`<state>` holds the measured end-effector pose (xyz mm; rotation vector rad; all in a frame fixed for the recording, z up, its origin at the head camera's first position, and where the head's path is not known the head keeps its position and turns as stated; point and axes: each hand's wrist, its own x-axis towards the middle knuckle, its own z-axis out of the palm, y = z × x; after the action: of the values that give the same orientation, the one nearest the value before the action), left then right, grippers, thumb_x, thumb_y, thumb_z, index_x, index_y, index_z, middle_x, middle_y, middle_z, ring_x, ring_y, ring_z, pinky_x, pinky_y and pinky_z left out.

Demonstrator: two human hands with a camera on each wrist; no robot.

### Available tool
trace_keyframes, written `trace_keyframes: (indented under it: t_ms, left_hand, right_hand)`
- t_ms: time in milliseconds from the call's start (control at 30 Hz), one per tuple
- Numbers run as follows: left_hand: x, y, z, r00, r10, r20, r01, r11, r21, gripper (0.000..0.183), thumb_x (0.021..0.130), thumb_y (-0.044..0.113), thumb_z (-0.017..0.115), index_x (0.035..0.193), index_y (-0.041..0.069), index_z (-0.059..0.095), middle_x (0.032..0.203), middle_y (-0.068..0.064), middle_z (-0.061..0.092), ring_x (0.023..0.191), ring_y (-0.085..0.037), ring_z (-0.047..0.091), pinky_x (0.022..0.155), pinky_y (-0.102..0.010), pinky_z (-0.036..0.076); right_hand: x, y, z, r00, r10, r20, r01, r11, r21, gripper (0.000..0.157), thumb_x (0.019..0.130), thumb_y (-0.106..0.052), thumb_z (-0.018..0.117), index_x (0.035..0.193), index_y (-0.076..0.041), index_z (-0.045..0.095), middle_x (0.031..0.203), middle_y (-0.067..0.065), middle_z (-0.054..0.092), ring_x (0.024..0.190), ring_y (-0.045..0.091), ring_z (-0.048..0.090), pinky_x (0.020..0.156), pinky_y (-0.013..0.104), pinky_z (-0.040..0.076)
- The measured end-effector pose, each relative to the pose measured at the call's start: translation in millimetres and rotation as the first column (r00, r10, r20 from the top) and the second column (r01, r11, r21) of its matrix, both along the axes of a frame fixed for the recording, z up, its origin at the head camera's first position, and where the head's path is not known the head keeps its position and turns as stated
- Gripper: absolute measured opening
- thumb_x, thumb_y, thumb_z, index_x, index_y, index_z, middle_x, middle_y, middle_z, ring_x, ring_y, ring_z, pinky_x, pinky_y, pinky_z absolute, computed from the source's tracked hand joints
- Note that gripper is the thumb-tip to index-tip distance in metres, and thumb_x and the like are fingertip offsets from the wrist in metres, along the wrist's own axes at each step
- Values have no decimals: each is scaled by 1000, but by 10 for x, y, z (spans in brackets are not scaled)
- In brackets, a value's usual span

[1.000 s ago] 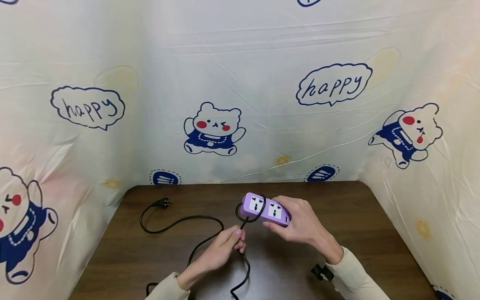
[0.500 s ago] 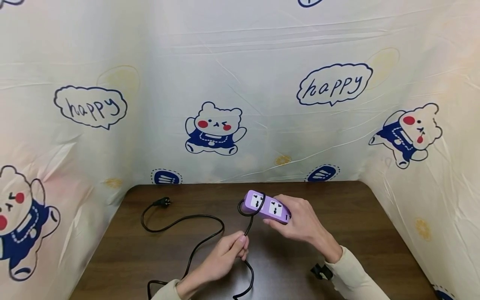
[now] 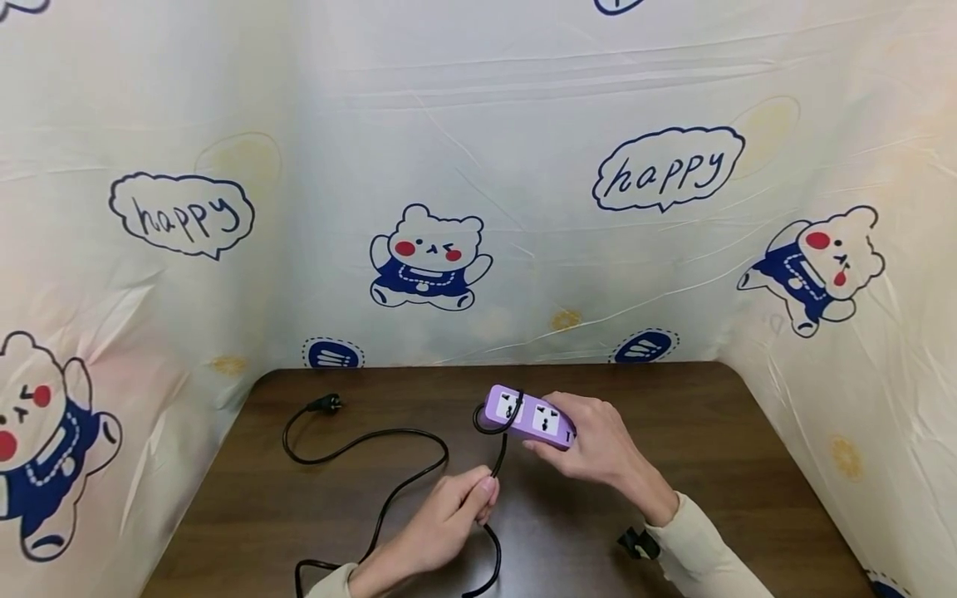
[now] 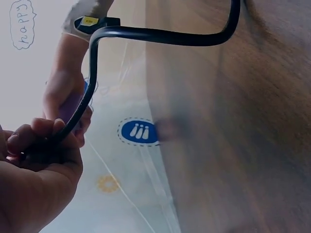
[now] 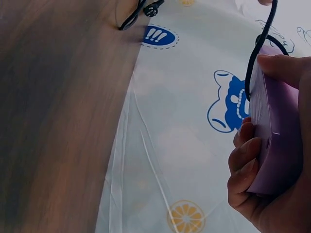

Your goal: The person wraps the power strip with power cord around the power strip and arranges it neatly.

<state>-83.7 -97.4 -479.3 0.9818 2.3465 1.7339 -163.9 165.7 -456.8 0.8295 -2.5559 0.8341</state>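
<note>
My right hand (image 3: 598, 436) grips the right end of a purple power strip (image 3: 534, 420), holding it tilted with its white sockets facing up. Around the strip's left end runs a loop of its black cord (image 3: 503, 453), crossing over the left socket. My left hand (image 3: 449, 517) pinches that cord below the strip, and the cord's slack trails from under the fingers toward the near edge. In the left wrist view, the cord (image 4: 160, 36) bends up out of the curled fingers (image 4: 65, 138). The right wrist view shows the right thumb (image 5: 279, 68) along the strip's side.
The cord's black plug (image 3: 326, 404) lies at the back left of the brown wooden table (image 3: 635, 378). From it the cord curves across the left half of the table. A printed curtain (image 3: 546, 208) surrounds the back and sides. A black wrist device (image 3: 638, 544) sits by the right cuff.
My left hand has moved a little down and right with the cord, and the loop around the strip has drawn in closer. The right hand keeps its grip almost in place.
</note>
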Motion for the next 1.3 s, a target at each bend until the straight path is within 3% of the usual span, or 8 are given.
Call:
trace_keyframes:
  t_ms: [200, 400, 800, 933, 1133, 1300]
  left_hand:
    - [14, -33, 24, 998, 28, -55, -30, 999, -35, 34, 115, 13, 45, 83, 19, 52, 68, 6, 49, 63, 6, 42, 57, -14, 36]
    - [0, -61, 68, 995, 34, -90, -40, 997, -64, 36, 115, 12, 47, 80, 21, 52, 67, 7, 51, 62, 8, 41, 56, -14, 36]
    - [1, -76, 134, 974, -94, -204, 99, 995, 12, 36, 110, -3, 46, 81, 18, 48, 63, 5, 49, 60, 10, 39, 52, -15, 36]
    - [-1, -112, 152, 974, -116, -193, 124, 992, 31, 35, 110, -3, 45, 82, 17, 45, 61, 5, 43, 59, 11, 38, 51, -14, 34]
    - [-15, -194, 191, 977, -122, -173, 120, 993, -18, 29, 109, -1, 46, 89, 19, 53, 69, 7, 42, 64, 9, 35, 56, -14, 32]
    - [-48, -255, 274, 959, -133, -251, 111, 989, -97, 28, 110, 0, 47, 99, 22, 61, 82, 10, 53, 71, 6, 44, 64, -13, 43]
  right_hand:
    - [5, -28, -11, 1000, -4, 5, 4, 1000, 16, 52, 76, -45, 93, 115, -17, 73, 94, -7, 74, 70, 3, 58, 60, 20, 46]
    - [17, -33, -23, 1000, 2, 5, -2, 1000, 22, 51, 76, -45, 93, 114, -17, 73, 94, -7, 73, 69, 3, 58, 59, 20, 46]
    - [-6, -4, -28, 1000, -4, 7, 4, 1000, -1, 51, 77, -45, 93, 115, -18, 73, 94, -8, 74, 71, 2, 59, 60, 21, 47]
    - [-17, -26, -24, 1000, -11, 9, 12, 1000, -2, 52, 77, -45, 93, 116, -18, 73, 95, -7, 74, 72, 3, 60, 61, 21, 48]
    - [-15, -43, -26, 1000, -14, 7, 14, 1000, 14, 52, 77, -46, 92, 116, -17, 72, 95, -6, 75, 71, 4, 60, 60, 20, 47]
    - [-20, -48, -38, 1000, -12, -13, 12, 999, 33, 52, 78, -47, 91, 116, -16, 72, 96, -5, 75, 71, 4, 59, 60, 20, 46]
